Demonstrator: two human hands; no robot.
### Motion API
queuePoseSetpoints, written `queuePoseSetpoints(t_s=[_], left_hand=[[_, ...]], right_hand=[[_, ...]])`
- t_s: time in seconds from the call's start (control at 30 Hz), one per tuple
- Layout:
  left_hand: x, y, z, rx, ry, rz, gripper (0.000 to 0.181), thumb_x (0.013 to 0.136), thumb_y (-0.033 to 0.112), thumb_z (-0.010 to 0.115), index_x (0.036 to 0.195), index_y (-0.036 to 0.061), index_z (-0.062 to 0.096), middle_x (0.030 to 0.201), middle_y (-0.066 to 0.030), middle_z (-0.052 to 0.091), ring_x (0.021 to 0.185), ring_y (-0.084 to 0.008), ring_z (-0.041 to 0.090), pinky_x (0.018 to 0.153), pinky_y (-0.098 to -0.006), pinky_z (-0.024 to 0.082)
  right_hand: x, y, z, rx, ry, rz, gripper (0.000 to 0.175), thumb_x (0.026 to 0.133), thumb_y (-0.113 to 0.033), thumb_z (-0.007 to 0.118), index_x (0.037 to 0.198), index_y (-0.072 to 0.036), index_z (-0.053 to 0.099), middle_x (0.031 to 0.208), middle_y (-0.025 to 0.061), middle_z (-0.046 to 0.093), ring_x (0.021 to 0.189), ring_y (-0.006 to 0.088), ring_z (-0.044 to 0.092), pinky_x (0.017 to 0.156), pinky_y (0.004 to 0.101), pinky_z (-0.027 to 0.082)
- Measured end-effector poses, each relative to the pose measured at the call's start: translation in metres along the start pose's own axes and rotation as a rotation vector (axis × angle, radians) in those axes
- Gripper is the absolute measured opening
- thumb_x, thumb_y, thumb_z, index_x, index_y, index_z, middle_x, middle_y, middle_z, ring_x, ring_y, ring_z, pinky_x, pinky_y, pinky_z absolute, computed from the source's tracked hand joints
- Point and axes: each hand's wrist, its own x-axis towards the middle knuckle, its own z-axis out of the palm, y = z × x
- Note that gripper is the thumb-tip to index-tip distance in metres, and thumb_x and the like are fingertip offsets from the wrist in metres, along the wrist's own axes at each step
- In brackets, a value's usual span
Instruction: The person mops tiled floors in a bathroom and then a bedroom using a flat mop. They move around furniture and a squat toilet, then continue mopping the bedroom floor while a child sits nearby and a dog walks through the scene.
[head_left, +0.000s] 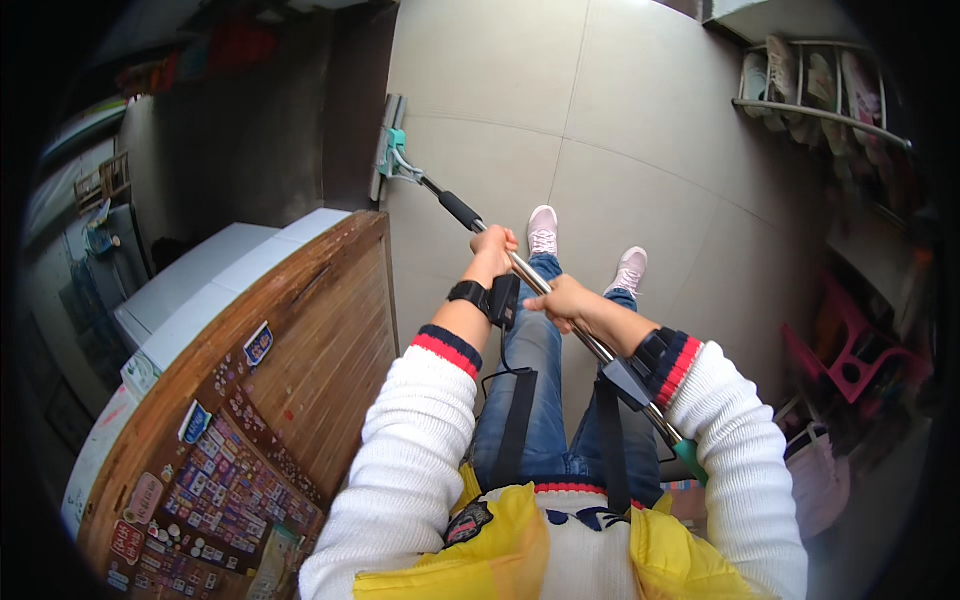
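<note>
A squeeze mop's metal pole runs slantwise across my front, from a green end beside my right forearm to the head at upper left. My left hand grips the pole just behind its black foam sleeve. Lower down, my right hand is wrapped around the same pole. The mop head, grey with a teal bracket, lies on the tiled floor along the base of a dark panel. Its underside is hidden.
A wooden counter covered partly with stickers stands close on my left, a white top behind it. At upper right is a metal shoe rack holding several shoes. A pink plastic stool sits at the right.
</note>
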Motion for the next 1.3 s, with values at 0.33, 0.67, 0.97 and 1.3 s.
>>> queuePoseSetpoints(t_s=[0.33,0.67,0.97,1.3], left_hand=[[-0.071,-0.152,0.094,0.349,0.062,0.116,0.016,0.079,-0.003,0.037,0.066,0.0009,0.044,0.051,-0.0051,0.044,0.036,-0.0134,0.042,0.030,-0.0235,0.028],[-0.169,-0.412,0.141,0.548,-0.135,0.006,0.017,0.083,0.008,0.049,0.069,-0.0027,0.049,0.049,-0.0096,0.049,0.036,-0.0157,0.047,0.030,-0.0289,0.036],[-0.130,-0.351,0.180,0.427,-0.171,0.119,0.035,0.087,0.025,0.056,0.065,0.0042,0.039,0.047,-0.0074,0.046,0.033,-0.0143,0.043,0.029,-0.0270,0.032],[-0.047,-0.126,0.267,0.369,-0.214,0.311,0.034,0.090,0.023,0.050,0.063,0.0047,0.044,0.053,-0.0048,0.047,0.039,-0.0107,0.040,0.035,-0.0243,0.032]], right_hand=[[-0.082,0.135,-0.090,0.313,0.093,-0.006,0.035,0.080,-0.029,0.067,0.069,-0.006,0.044,0.051,0.0015,0.040,0.033,0.0095,0.034,0.029,0.0256,0.026],[-0.211,0.335,-0.183,0.276,0.328,0.087,0.036,0.081,-0.024,0.064,0.061,-0.004,0.043,0.042,0.0030,0.039,0.027,0.0130,0.037,0.026,0.0282,0.025],[-0.167,0.281,-0.219,0.287,0.240,-0.028,0.037,0.081,-0.024,0.065,0.062,-0.001,0.043,0.039,0.0036,0.037,0.026,0.0151,0.038,0.025,0.0306,0.026],[-0.041,0.073,-0.252,0.093,0.226,-0.220,0.042,0.078,-0.031,0.068,0.061,-0.001,0.044,0.044,0.0042,0.043,0.029,0.0152,0.042,0.028,0.0309,0.030]])
